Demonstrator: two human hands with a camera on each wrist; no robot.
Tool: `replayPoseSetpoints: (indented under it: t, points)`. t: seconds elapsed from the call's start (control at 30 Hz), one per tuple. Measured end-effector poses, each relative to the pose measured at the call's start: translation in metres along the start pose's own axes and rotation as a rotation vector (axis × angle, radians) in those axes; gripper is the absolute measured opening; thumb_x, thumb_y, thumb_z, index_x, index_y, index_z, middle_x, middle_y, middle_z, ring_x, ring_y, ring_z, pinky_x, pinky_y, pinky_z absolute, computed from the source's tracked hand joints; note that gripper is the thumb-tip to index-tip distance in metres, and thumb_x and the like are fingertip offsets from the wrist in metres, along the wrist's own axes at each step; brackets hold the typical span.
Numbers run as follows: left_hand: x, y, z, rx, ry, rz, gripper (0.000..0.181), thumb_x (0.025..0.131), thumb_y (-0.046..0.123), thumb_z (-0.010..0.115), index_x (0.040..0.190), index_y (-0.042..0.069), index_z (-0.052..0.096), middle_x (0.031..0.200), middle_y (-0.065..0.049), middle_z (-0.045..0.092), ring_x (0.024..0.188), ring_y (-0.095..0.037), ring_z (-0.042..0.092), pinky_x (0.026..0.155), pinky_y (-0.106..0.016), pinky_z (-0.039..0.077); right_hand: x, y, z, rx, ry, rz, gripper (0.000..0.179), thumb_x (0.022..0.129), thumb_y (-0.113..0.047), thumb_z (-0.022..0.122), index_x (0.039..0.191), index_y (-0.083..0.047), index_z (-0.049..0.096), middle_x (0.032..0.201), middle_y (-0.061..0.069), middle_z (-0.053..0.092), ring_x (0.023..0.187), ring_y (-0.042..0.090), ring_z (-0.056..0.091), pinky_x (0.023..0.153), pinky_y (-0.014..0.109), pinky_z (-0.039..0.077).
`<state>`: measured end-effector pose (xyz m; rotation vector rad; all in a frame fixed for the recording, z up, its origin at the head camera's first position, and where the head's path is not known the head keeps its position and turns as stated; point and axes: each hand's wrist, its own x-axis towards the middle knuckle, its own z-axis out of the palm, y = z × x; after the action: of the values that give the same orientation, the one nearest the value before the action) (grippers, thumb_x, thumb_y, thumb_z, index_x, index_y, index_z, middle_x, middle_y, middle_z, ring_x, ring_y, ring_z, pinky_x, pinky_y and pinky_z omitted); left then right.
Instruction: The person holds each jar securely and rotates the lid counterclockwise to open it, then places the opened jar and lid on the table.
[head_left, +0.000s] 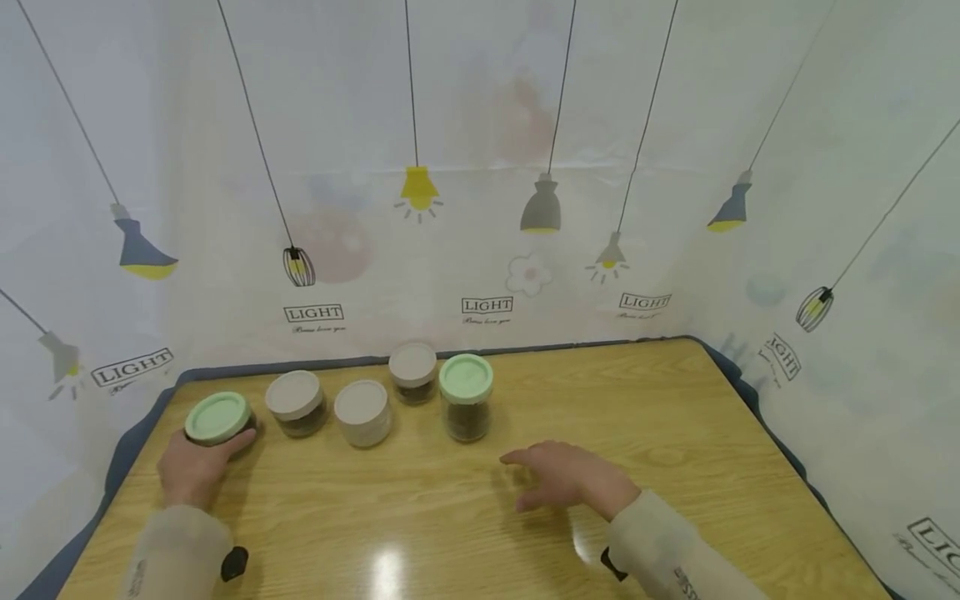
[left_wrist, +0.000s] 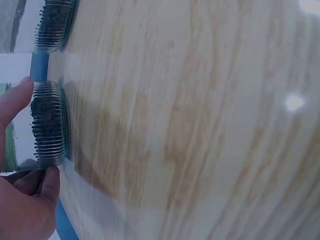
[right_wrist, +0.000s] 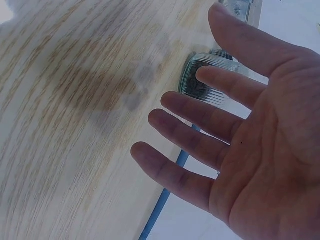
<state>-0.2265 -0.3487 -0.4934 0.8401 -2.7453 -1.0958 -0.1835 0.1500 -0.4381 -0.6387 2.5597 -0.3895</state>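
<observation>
My left hand point(head_left: 191, 471) grips a glass jar with a green lid point(head_left: 217, 417) at the far left of the table. In the left wrist view, thumb and fingers lie on either side of this ribbed jar point(left_wrist: 49, 125), which has dark contents. My right hand point(head_left: 566, 477) hovers over the table with nothing in it; the right wrist view shows its fingers point(right_wrist: 175, 170) spread and fairly straight. Nearest to it stands a taller jar with a green lid point(head_left: 467, 400), also with dark contents.
Between the two green-lidded jars stand three jars with pale lids: one on the left point(head_left: 296, 404), one in the middle point(head_left: 363, 414), one farther back point(head_left: 413, 373). A lamp-printed curtain point(head_left: 480, 242) rises behind the wooden table point(head_left: 375, 500), whose edges are dark blue.
</observation>
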Motion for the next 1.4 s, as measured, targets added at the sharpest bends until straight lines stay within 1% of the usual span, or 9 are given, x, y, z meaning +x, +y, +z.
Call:
replayPoseSetpoints:
  t: [0.2, 0.37, 0.5, 0.63, 0.8, 0.9, 1.0, 1.2, 1.4]
  points:
    - [-0.006, -0.005, -0.007, 0.051, -0.024, 0.005, 0.116, 0.075, 0.063, 0.073, 0.144, -0.016, 0.024, 0.14, -0.04, 0.037, 0.127, -0.053, 0.038, 0.111, -0.061, 0.028, -0.001, 0.0, 0.0, 0.015, -0.015, -0.006, 0.065, 0.084, -0.04, 0.074, 0.141, -0.02, 0.052, 0.136, 0.006, 0.059, 0.125, 0.029, 0.055, 0.106, 0.05, 0.043]
    - [-0.011, -0.009, -0.011, 0.105, -0.082, 0.073, 0.119, 0.073, 0.068, 0.072, 0.144, -0.016, 0.026, 0.139, -0.041, 0.038, 0.125, -0.054, 0.04, 0.107, -0.062, 0.032, -0.002, 0.002, 0.0, 0.027, -0.018, -0.005, 0.065, 0.084, -0.04, 0.074, 0.142, -0.019, 0.05, 0.137, 0.006, 0.059, 0.126, 0.029, 0.055, 0.105, 0.05, 0.044]
    - [-0.02, -0.011, -0.014, 0.15, -0.118, 0.132, 0.118, 0.073, 0.069, 0.071, 0.143, -0.016, 0.028, 0.139, -0.041, 0.04, 0.124, -0.055, 0.042, 0.102, -0.063, 0.037, -0.004, 0.003, 0.0, 0.043, -0.022, -0.004, 0.065, 0.085, -0.04, 0.073, 0.142, -0.019, 0.05, 0.138, 0.007, 0.058, 0.127, 0.03, 0.054, 0.106, 0.051, 0.043]
    - [-0.031, -0.013, -0.015, 0.186, -0.165, 0.185, 0.117, 0.073, 0.07, 0.07, 0.141, -0.016, 0.031, 0.139, -0.041, 0.04, 0.123, -0.055, 0.043, 0.1, -0.063, 0.038, -0.007, 0.003, 0.0, 0.058, -0.021, -0.016, 0.065, 0.086, -0.039, 0.072, 0.143, -0.018, 0.049, 0.138, 0.007, 0.058, 0.127, 0.03, 0.054, 0.106, 0.05, 0.043]
    - [-0.048, -0.013, -0.013, 0.176, -0.213, 0.253, 0.113, 0.072, 0.067, 0.073, 0.139, -0.015, 0.035, 0.136, -0.039, 0.046, 0.122, -0.054, 0.046, 0.098, -0.063, 0.041, -0.009, 0.005, 0.0, 0.063, -0.024, -0.041, 0.064, 0.087, -0.038, 0.071, 0.143, -0.016, 0.049, 0.138, 0.008, 0.058, 0.126, 0.029, 0.055, 0.105, 0.049, 0.044]
    - [-0.06, -0.01, -0.008, 0.166, -0.218, 0.293, 0.11, 0.07, 0.066, 0.075, 0.137, -0.013, 0.038, 0.133, -0.037, 0.05, 0.12, -0.053, 0.049, 0.096, -0.062, 0.042, -0.008, 0.004, 0.0, 0.063, -0.028, -0.054, 0.064, 0.088, -0.038, 0.071, 0.143, -0.016, 0.048, 0.137, 0.007, 0.059, 0.125, 0.028, 0.056, 0.104, 0.049, 0.045]
    - [-0.072, -0.004, -0.002, 0.145, -0.231, 0.33, 0.11, 0.069, 0.066, 0.076, 0.141, -0.008, 0.038, 0.134, -0.033, 0.053, 0.122, -0.05, 0.05, 0.097, -0.06, 0.043, -0.008, 0.004, 0.0, 0.063, -0.028, -0.065, 0.064, 0.088, -0.038, 0.071, 0.143, -0.015, 0.048, 0.137, 0.007, 0.059, 0.124, 0.028, 0.057, 0.104, 0.049, 0.045]
    - [-0.092, 0.01, 0.011, 0.064, -0.253, 0.418, 0.102, 0.066, 0.061, 0.081, 0.141, 0.002, 0.043, 0.131, -0.021, 0.06, 0.117, -0.036, 0.058, 0.094, -0.05, 0.049, -0.008, 0.003, 0.0, 0.069, -0.029, -0.067, 0.065, 0.087, -0.039, 0.071, 0.143, -0.015, 0.048, 0.137, 0.008, 0.059, 0.125, 0.028, 0.056, 0.104, 0.049, 0.045]
    - [-0.109, 0.026, 0.022, 0.046, -0.317, 0.488, 0.095, 0.065, 0.056, 0.084, 0.138, 0.01, 0.046, 0.129, -0.014, 0.062, 0.11, -0.03, 0.063, 0.089, -0.045, 0.053, -0.008, 0.002, -0.001, 0.076, -0.031, -0.071, 0.065, 0.087, -0.038, 0.072, 0.143, -0.015, 0.048, 0.137, 0.009, 0.059, 0.124, 0.028, 0.057, 0.103, 0.049, 0.046]
